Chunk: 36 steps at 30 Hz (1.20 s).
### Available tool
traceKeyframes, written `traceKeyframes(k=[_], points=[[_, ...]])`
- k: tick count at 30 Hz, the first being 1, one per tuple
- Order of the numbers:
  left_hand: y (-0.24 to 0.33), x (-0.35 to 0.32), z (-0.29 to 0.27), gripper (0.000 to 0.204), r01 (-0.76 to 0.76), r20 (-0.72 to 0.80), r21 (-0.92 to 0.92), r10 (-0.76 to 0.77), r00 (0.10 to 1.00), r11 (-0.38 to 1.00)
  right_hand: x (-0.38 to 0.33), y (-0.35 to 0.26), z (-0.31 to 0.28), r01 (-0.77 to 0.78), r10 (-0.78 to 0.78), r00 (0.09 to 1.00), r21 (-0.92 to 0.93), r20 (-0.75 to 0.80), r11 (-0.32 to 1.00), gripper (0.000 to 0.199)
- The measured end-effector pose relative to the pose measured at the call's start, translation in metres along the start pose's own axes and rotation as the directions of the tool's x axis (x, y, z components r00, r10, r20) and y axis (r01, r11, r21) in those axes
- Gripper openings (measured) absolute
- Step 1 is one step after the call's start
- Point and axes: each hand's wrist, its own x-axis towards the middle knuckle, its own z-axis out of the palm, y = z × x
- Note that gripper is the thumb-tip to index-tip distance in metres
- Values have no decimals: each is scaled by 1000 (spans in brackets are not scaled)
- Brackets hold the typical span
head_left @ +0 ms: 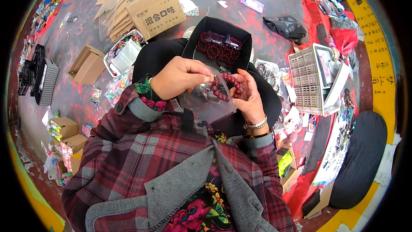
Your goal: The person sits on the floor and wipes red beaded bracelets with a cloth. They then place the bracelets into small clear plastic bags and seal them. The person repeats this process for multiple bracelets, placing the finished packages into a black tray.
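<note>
My left hand is closed, pinching the upper edge of a clear plastic bag that hangs over my lap. Beside it, my right hand curls around a dark red bead bracelet, with fingers and thumb against the beads. The bracelet lies at the bag's opening; whether part of it is inside I cannot tell. Just beyond my hands, a black open box rests between my knees. Several more dark red bead strings fill it, with a clear wrapper on top.
Flattened cardboard and a printed carton lie on the far floor. To the left stand a white basket of small goods and an open brown box. A beige plastic crate stands at right, near a long black cushion.
</note>
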Motion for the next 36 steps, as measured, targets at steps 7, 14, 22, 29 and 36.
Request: traceKeyframes(k=[7, 14, 22, 29, 36], points=[[3, -3, 16, 14, -41, -13, 21, 41, 999, 999, 6, -6, 24, 177, -145, 983, -751, 109, 636, 81], [-1, -1, 10, 15, -7, -12, 47, 7, 1000, 999, 3, 19, 20, 143, -189, 982, -687, 8, 712, 47], [-4, 0, 3, 16, 1, 4, 40, -1, 1000, 999, -5, -5, 14, 6, -10, 996, 44, 87, 999, 42], [-2, 1, 6, 15, 12, 8, 39, -12, 1000, 999, -7, -4, -2, -23, 22, 1000, -173, -6, 985, 42], [-3, 1, 7, 15, 0, 15, 23, 0, 1000, 1000, -7, -19, -3, -127, 126, 991, -30, -55, 991, 39]])
